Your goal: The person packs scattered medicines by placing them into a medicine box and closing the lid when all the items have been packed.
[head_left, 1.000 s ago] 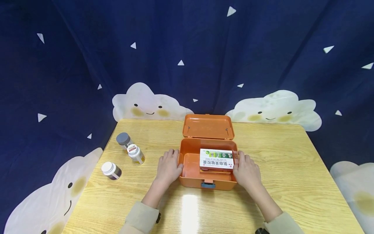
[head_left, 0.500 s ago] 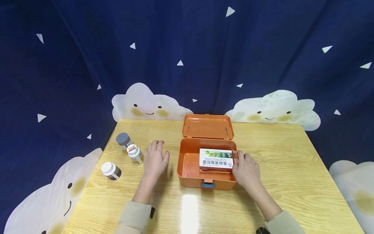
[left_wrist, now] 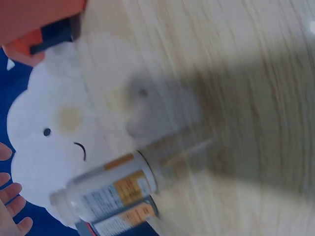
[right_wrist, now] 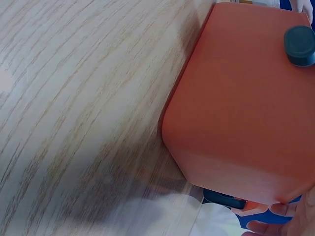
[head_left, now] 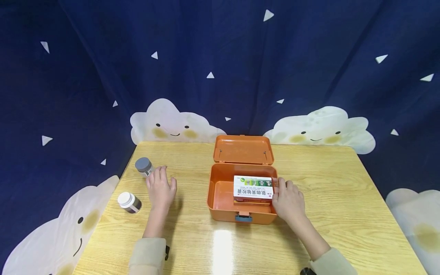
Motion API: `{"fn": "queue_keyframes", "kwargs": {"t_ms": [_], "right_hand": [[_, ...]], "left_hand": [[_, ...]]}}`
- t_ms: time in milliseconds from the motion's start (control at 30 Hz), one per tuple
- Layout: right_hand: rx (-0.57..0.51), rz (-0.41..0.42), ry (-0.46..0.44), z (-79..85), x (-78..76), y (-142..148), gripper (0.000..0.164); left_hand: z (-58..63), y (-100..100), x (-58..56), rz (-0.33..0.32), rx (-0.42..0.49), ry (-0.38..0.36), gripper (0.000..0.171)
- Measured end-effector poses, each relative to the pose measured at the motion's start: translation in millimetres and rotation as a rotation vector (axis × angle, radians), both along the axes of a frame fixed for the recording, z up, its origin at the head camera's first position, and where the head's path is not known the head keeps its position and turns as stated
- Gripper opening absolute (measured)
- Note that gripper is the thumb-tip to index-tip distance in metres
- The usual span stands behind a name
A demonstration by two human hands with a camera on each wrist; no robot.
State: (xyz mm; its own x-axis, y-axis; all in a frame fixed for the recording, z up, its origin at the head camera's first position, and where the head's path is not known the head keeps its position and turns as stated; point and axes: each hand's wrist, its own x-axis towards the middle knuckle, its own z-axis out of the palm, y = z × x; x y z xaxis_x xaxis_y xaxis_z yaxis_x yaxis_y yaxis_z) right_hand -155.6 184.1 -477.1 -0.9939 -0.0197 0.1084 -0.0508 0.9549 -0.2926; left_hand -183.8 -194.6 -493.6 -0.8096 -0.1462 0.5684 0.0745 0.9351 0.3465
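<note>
In the head view my left hand (head_left: 160,189) reaches over the left of the table, fingers spread and apart from the thumb. It covers a white bottle with a yellow label (left_wrist: 110,189), seen lying across the left wrist view, close beyond the fingertips (left_wrist: 11,191). A grey-capped bottle (head_left: 143,165) stands just behind that hand. My right hand (head_left: 290,200) holds the right rim of an orange plastic box (head_left: 225,214), thumb over the edge; its fingers (right_wrist: 283,209) show at the box's side. Inside, a white-and-green medicine carton (head_left: 253,187) lies on an orange-red carton (head_left: 251,203).
A white-capped bottle with a dark label (head_left: 129,202) stands left of my left forearm. The box's lid (head_left: 243,149) is tipped back, and a blue latch (head_left: 243,218) hangs at its front. A dark blue curtain (head_left: 192,46) closes off the wooden table (head_left: 326,183) behind.
My left hand has let go of the box's left rim and moved left across the table to the bottles, covering the yellow-labelled one. My right hand stays on the right rim.
</note>
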Motion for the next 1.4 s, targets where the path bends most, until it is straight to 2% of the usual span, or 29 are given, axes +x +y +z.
{"fn": "queue_keyframes", "kwargs": {"t_ms": [167,433,1000,1400], "right_hand": [[0.001,0.005,-0.005,-0.4,-0.1,0.1,0.045],[0.000,0.002,-0.003,-1.2,-0.9,0.6,0.045],[-0.007,-0.002,0.001,-0.1,-0.6,-0.4,0.044],[-0.009,0.000,-0.014,0.5,-0.1,-0.6,0.044]], "left_hand": [[-6.7,-14.3,-3.6,0.029,0.040,-0.032,0.042],[-13.2,-31.2,-5.8,0.088,0.078,-0.165,0.047],[-18.7,-45.1,-9.4,0.136,0.105,-0.325,0.054],[-21.1,-45.1,-10.3,0.141,0.110,-0.300,0.048]]}}
